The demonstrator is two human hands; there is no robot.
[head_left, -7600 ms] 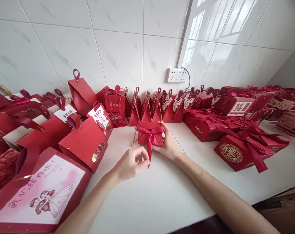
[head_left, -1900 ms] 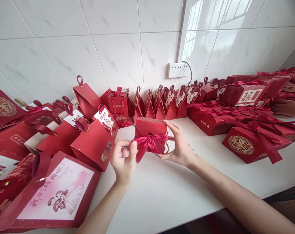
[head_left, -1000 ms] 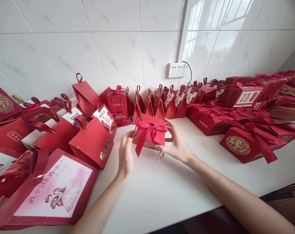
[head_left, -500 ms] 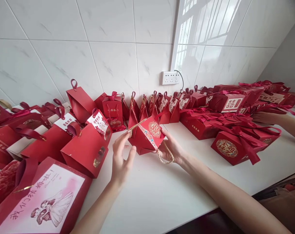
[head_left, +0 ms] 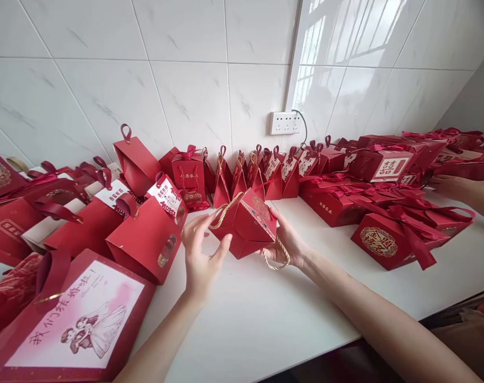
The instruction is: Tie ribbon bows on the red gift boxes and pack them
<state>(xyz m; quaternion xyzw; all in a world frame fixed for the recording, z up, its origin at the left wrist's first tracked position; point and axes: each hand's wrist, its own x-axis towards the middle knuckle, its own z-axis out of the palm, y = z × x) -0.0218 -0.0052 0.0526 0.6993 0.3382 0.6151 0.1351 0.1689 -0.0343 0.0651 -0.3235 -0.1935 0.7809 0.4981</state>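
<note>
Tilted above the white table, a small red gift box (head_left: 242,229) with gold medallion print and a patterned band hangs between my two hands. My left hand (head_left: 202,250) has its fingertips at the box's left corner, where one gold rope handle (head_left: 228,208) comes out; the thumb stands a little apart. My right hand (head_left: 287,236) grips the right side, its fingers partly hidden behind the box. A second gold rope loop (head_left: 279,260) dangles below that hand.
Red gift boxes with ribbon loops crowd the left, including a large one with a pink bridal picture (head_left: 80,319). Several small peaked boxes (head_left: 239,181) line the tiled wall. Ribboned boxes (head_left: 389,242) fill the right. Another person's hand (head_left: 449,183) is at far right.
The gift box has turned in my hands, so its plain folded side faces me more and its medallion face points away to the right. The view has shifted slightly.
</note>
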